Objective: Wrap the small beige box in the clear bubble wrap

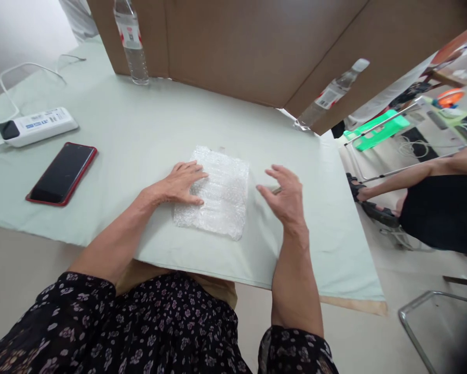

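Indoor workroom, exact kind unclear | cloth-covered table [151,124] | cardboard partition [225,47] | another person [439,213] nearby

A pale green cloth [151,124] covers the table, and over on the left I see a phone [62,174] in a red case, its dark screen facing up. Just beyond it lies a white power strip [42,126], near a looping white cable [30,64]. Brown cardboard [225,47] stands along the far side, with 2 clear bottles in front: 1 left-hand bottle [134,59] and 1 white-capped bottle [329,98] to the right. Past the table's right end are a green plastic item [383,130], a blurred orange object [450,97], another person [439,213] in dark clothing and sandals, and a bent metal frame [415,341].
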`<state>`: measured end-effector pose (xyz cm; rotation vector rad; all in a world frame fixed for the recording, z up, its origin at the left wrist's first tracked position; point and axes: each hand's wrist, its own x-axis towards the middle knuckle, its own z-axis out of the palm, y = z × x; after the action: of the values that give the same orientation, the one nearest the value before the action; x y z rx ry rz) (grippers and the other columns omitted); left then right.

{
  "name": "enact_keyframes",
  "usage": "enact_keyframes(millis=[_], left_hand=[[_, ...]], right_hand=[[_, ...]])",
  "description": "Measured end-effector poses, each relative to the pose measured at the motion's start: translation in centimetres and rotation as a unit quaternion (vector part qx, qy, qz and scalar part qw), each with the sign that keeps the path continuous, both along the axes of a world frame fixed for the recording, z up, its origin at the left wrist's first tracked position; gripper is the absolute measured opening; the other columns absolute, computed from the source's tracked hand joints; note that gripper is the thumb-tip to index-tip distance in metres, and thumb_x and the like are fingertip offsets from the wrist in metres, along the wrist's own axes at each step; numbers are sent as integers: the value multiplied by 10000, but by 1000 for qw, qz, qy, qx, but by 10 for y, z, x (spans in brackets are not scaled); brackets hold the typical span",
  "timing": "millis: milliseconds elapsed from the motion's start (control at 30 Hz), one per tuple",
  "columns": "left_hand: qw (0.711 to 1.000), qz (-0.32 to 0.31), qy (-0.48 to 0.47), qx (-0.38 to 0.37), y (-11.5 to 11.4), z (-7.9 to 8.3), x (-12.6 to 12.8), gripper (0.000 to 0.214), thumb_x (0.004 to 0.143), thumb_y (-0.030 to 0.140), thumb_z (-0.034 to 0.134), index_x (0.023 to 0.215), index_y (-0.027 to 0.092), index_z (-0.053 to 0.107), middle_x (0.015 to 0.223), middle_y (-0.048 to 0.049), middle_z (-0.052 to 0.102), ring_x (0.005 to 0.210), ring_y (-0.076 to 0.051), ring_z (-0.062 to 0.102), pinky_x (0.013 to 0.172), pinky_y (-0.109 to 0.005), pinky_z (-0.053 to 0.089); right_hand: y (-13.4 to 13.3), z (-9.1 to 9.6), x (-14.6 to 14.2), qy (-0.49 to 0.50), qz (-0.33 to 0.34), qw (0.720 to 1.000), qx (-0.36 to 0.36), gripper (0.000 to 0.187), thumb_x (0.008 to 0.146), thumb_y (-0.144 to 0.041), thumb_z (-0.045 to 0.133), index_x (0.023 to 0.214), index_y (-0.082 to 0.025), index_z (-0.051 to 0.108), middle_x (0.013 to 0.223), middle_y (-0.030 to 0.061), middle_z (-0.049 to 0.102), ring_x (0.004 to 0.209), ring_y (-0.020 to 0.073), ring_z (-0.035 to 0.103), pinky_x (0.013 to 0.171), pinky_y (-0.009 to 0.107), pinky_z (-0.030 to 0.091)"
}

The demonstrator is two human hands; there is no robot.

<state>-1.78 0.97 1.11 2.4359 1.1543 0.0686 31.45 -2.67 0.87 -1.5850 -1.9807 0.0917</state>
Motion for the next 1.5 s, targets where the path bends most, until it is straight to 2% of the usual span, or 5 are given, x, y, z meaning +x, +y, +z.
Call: enact_keyframes(millis=[133, 300, 500, 767, 1500], left_hand=[[1000, -4, -12, 8, -1, -2, 4, 853, 800, 609, 666, 1513, 200, 440, 1656, -152, 324, 1564, -359, 188, 1257, -526, 142], [1000, 6, -13, 13, -5, -5, 9, 924, 790, 605, 675, 1551, 193, 351, 1640, -154, 348, 1548, -377, 223, 1252, -533, 164], [1000, 7, -18, 17, -10, -4, 14, 933, 813, 591, 660, 1570, 175, 308, 1639, -159, 346, 1551, -369, 220, 1250, -521, 169], [999, -10, -20, 48, -7, -11, 13, 908, 798, 631, 670, 1517, 155, 384, 1604, -185, 385, 1512, -369, 298, 1231, -506, 200], [1000, 0, -4, 19, -8, -3, 13, 803, 837, 574, 637, 1494, 183, 389, 1634, -163, 354, 1530, -359, 271, 1236, -501, 191]], right_hand=[[-4, -2, 31, -33, -120, 989, -82, 708, 750, -428, 749, 1398, -213, 561, 1469, 175, 561, 1345, 415, 504, 1091, 654, 382], [-4, -7, 39, -2, -165, 982, -95, 551, 772, -327, 651, 1304, -184, 637, 1260, 166, 688, 1151, 374, 628, 1018, 624, 459], [-7, 6, -24, 116, -13, 993, -7, 503, 841, -410, 675, 1302, -214, 629, 1291, 107, 696, 1128, 286, 662, 1018, 502, 526], [15, -5, -84, 14, 187, 981, -57, 490, 877, -207, 611, 1365, -240, 587, 1350, 107, 669, 1247, 305, 611, 1084, 531, 482], [12, -20, -87, 125, 184, 970, -101, 464, 902, -319, 634, 1351, -217, 581, 1367, 119, 649, 1251, 264, 619, 1075, 431, 498]])
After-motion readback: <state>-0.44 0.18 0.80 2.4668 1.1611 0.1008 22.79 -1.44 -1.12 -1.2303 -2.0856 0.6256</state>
